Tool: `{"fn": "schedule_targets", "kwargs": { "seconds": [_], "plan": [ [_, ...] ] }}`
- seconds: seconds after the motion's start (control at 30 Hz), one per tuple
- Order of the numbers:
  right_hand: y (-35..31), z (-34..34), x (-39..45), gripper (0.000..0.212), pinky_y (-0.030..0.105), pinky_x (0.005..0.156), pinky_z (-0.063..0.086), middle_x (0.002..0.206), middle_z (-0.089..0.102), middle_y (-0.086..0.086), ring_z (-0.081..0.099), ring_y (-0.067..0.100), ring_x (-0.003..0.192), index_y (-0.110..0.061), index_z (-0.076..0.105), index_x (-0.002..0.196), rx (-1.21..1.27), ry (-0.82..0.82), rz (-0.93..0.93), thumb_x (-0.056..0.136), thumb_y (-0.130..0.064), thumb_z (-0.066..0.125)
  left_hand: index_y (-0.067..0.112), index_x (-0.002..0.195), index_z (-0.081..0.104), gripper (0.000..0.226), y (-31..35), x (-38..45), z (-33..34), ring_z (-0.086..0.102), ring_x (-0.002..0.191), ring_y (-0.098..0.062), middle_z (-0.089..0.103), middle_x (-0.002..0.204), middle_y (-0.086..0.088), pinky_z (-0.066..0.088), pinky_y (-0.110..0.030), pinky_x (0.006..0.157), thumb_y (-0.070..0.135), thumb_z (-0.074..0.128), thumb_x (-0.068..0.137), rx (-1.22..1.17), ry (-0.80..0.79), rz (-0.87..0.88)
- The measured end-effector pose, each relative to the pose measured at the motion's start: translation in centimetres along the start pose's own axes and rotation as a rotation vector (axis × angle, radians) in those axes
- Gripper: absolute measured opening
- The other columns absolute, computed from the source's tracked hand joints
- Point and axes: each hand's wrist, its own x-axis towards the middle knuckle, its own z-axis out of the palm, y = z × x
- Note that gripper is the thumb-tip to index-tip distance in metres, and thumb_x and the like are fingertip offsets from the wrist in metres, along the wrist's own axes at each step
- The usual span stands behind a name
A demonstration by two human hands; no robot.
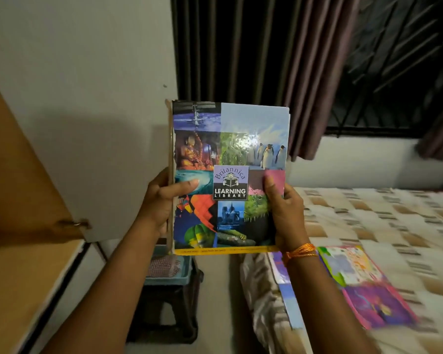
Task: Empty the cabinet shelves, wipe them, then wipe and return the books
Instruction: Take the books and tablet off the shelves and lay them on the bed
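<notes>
I hold a large glossy book [230,149] upright in front of me, its cover a patchwork of colour photos with a "Britannica Learning Library" badge. My left hand [161,198] grips its spine edge, thumb across the cover. My right hand [285,210] grips the lower right edge, thumb on the cover; an orange thread circles that wrist. Several other colourful books [363,284] lie flat on the bed at the lower right. The wooden cabinet [23,251] stands at the left; its shelves are out of view.
The bed with a checked cover [384,221] fills the right side. Below the book a dark stool [169,307] carries a blue tray [168,275] holding a folded cloth. Dark curtains [266,60] and a barred window [394,72] are behind.
</notes>
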Motion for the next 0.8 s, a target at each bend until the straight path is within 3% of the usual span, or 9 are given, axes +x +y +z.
{"fn": "schedule_targets", "kwargs": {
  "seconds": [0.13,0.3,0.53,0.6,0.7,0.8],
  "plan": [
    [-0.5,-8.3,-0.1,0.036,0.056,0.088,0.058,0.1,0.077,0.012,0.071,0.038,0.099,-0.002,0.072,0.108,-0.012,0.125,0.01,0.092,-0.034,0.071,0.015,0.109,0.075,0.051,-3.4,0.2,7.2,0.071,0.105,-0.042,0.075,0.112,-0.017,0.049,-0.067,0.098,0.032,0.088,0.062,-0.018,-0.084,-0.092],
    [0.1,-17.6,-0.6,0.04,0.062,0.088,0.055,0.104,0.075,0.017,0.07,0.04,0.102,-0.006,0.074,0.106,-0.044,0.277,0.056,0.087,-0.041,0.076,0.012,0.111,0.072,0.026,-7.8,-0.1,15.8,0.074,0.098,-0.034,0.077,0.106,-0.011,0.059,-0.043,0.087,0.015,0.076,0.085,0.026,-0.148,-0.172],
    [2.3,-28.8,-3.9,0.049,0.058,0.089,0.057,0.111,0.074,0.015,0.071,0.032,0.102,-0.007,0.067,0.118,-0.07,0.424,0.183,0.087,-0.043,0.076,0.009,0.113,0.07,0.026,-14.6,-0.9,25.9,0.076,0.089,-0.033,0.077,0.104,-0.014,0.06,-0.036,0.073,0.009,0.072,0.087,0.059,-0.332,-0.378],
    [3.5,-31.4,-5.2,0.057,0.06,0.092,0.055,0.117,0.072,0.016,0.069,0.037,0.108,-0.007,0.063,0.125,-0.032,0.436,0.246,0.084,-0.042,0.079,0.008,0.114,0.07,0.028,-16.7,-1.0,28.0,0.075,0.094,-0.033,0.077,0.106,-0.013,0.059,-0.038,0.079,0.01,0.073,0.086,0.103,-0.41,-0.432],
    [5.7,-34.7,-7.3,0.055,0.059,0.097,0.052,0.122,0.07,0.019,0.067,0.039,0.111,-0.006,0.061,0.129,0.04,0.496,0.327,0.084,-0.032,0.081,0.01,0.113,0.072,0.032,-20.4,-0.9,30.6,0.073,0.1,-0.037,0.077,0.107,-0.014,0.057,-0.049,0.092,0.016,0.078,0.082,0.171,-0.53,-0.527],
    [7.9,-37.3,-9.7,0.047,0.053,0.094,0.055,0.121,0.07,0.021,0.068,0.04,0.109,-0.003,0.061,0.129,0.099,0.559,0.395,0.086,-0.014,0.076,0.013,0.111,0.072,0.042,-24.3,-0.9,32.8,0.073,0.097,-0.032,0.077,0.108,-0.012,0.057,-0.039,0.084,0.022,0.083,0.072,0.249,-0.653,-0.612]
  ]
}}
